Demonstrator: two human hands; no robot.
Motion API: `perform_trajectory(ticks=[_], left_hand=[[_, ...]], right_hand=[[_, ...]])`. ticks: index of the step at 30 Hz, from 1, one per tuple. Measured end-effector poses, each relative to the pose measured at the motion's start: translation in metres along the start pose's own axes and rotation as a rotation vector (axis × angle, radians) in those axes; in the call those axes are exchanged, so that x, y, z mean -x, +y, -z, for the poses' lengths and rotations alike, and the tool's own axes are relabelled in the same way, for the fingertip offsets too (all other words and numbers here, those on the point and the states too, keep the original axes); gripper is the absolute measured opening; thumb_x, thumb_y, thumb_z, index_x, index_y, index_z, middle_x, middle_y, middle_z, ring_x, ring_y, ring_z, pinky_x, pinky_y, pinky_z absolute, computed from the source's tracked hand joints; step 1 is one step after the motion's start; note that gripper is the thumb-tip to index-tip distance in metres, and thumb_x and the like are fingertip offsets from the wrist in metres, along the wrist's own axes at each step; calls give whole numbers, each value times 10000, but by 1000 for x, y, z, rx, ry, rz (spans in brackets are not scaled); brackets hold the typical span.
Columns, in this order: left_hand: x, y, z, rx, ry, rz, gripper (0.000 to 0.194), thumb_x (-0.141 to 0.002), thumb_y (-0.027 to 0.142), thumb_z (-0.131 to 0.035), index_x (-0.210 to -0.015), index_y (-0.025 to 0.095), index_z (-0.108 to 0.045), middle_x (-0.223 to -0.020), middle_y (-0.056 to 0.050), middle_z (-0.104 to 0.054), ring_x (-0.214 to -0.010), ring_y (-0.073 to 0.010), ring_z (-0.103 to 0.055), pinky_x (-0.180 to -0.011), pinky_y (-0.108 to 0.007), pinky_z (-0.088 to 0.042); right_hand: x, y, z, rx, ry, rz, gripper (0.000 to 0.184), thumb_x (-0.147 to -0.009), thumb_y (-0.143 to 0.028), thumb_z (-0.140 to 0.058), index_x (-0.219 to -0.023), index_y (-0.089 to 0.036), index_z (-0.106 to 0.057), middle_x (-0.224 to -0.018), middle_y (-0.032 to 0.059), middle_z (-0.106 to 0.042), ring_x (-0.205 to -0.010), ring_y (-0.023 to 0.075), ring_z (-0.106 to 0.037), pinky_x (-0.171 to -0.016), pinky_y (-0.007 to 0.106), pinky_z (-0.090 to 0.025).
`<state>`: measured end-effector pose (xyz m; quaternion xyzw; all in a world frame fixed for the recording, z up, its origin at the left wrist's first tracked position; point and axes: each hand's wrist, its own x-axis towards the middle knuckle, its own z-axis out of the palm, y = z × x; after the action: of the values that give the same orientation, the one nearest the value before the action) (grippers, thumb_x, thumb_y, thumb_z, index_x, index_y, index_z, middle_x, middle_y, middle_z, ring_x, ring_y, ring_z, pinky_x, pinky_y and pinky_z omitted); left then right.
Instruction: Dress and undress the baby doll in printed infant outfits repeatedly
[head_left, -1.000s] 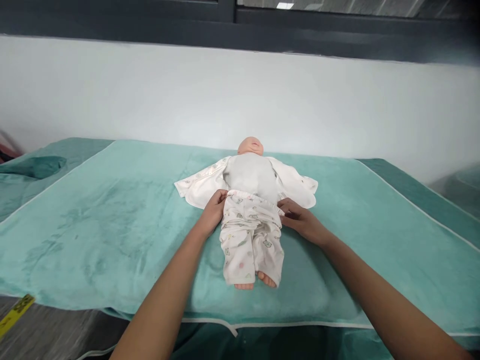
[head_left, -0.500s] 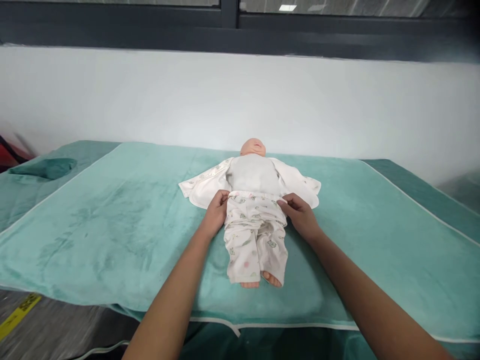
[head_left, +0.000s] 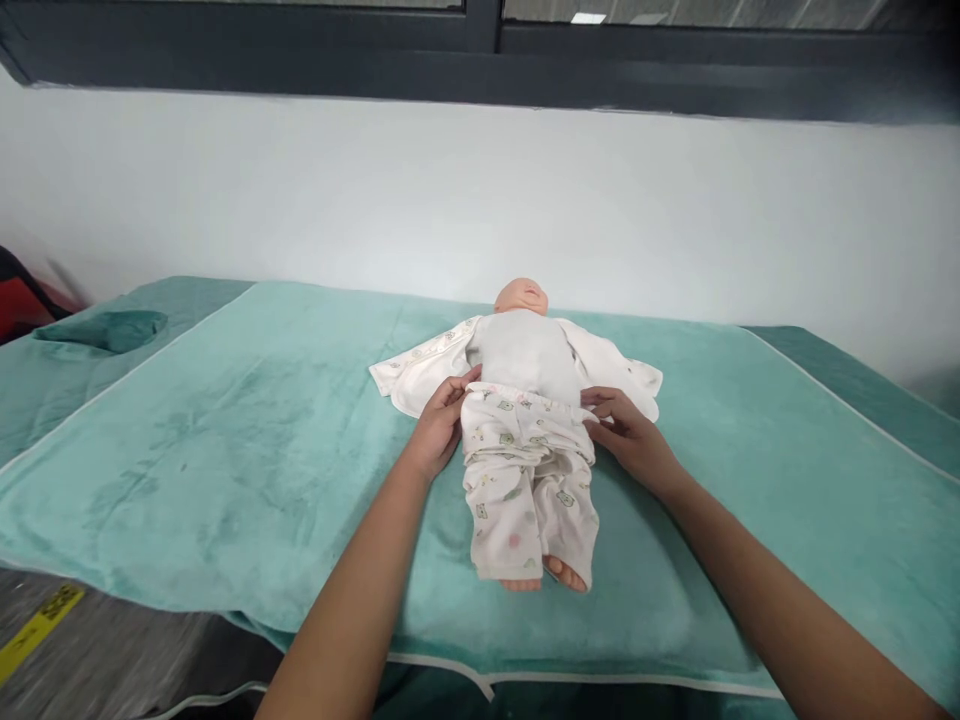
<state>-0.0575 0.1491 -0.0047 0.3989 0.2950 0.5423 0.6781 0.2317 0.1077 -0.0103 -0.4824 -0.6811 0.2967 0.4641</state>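
A baby doll [head_left: 523, 352] lies on its back on a teal towel [head_left: 225, 440], head toward the wall. It wears white printed trousers [head_left: 529, 480], and an open white jacket [head_left: 420, 365] is spread under its grey torso. My left hand [head_left: 439, 425] pinches the trousers' waistband at the doll's left side. My right hand [head_left: 630, 432] grips the waistband on the other side. Two bare feet stick out of the trouser legs near the towel's front edge.
A darker green cloth [head_left: 105, 330] lies bunched at the far left. A white wall [head_left: 480, 200] rises right behind the table, under a dark window frame. Yellow tape [head_left: 34, 630] marks the grey floor at the lower left.
Both hands have stayed on the waistband, which has crept slightly up the torso. The whole scene has shifted a little to the right as my head moved.
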Motion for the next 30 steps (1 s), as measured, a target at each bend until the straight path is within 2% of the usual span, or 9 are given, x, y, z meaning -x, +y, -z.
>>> perform_trajectory(ticks=[3,7,10,13,16,20,25,27,30], left_hand=[[-1,-1,-3,-9,-3,-1,188,-708,212,-761,-811,195,-606,-1317,-22,-624,-1067,-195,-619,-866,-289,-478],[-11,2,-10,-128,98,-55,195,-735,277,-740,-851,205,-601,-958,7,-683,-753,-131,-587,-707,-248,-455],[-30,10,-17,-332,204,-132,117,-799,275,-671,-846,204,-590,-742,37,-595,-665,-123,-511,-641,-233,-403],[-52,15,-21,-557,301,-210,78,-866,238,-584,-801,196,-574,-703,32,-553,-672,-134,-486,-644,-244,-381],[-66,12,-21,-621,323,-204,103,-886,225,-552,-791,193,-575,-711,22,-563,-693,-145,-496,-665,-256,-389],[-68,1,-15,-616,244,-196,21,-838,192,-589,-840,190,-610,-820,1,-627,-793,-157,-559,-753,-264,-427],[-68,2,-8,-669,112,-333,130,-858,332,-612,-870,203,-604,-1076,-35,-629,-1016,-176,-562,-924,-280,-405],[-70,9,-9,-721,68,-323,166,-870,359,-600,-813,207,-565,-1013,-20,-626,-952,-172,-555,-875,-272,-404],[-78,22,-14,-857,31,-306,192,-892,362,-575,-774,218,-527,-804,12,-581,-778,-166,-511,-737,-266,-375]], right_hand=[[-2,0,-14,-38,196,-98,288,-831,-507,-667,-771,-231,-612,-1274,78,-605,-1061,243,-593,-775,348,-504],[-23,-1,-25,-35,375,-215,353,-802,-576,-649,-797,-226,-605,-796,21,-670,-690,172,-559,-596,297,-437],[-49,-2,-25,-19,431,-200,370,-777,-592,-654,-744,-234,-566,-604,-33,-553,-575,145,-472,-530,273,-374],[-75,1,-25,-28,433,-174,396,-763,-611,-647,-704,-238,-527,-572,-48,-503,-560,139,-441,-520,268,-360],[-88,8,-27,-61,407,-182,418,-760,-622,-639,-672,-240,-492,-570,-50,-484,-570,142,-441,-527,270,-371],[-84,20,-28,-63,372,-194,367,-794,-594,-631,-736,-241,-547,-642,-34,-545,-632,158,-494,-589,286,-423],[-81,25,-23,-72,324,-37,263,-847,-493,-632,-946,-249,-639,-1174,36,-652,-1078,213,-581,-943,356,-450],[-87,23,-22,-60,292,-20,244,-866,-475,-614,-951,-250,-650,-1267,42,-633,-1149,228,-566,-1002,381,-419],[-98,14,-19,81,267,0,232,-890,-465,-575,-929,-251,-656,-1158,48,-684,-1060,239,-595,-956,390,-422]])
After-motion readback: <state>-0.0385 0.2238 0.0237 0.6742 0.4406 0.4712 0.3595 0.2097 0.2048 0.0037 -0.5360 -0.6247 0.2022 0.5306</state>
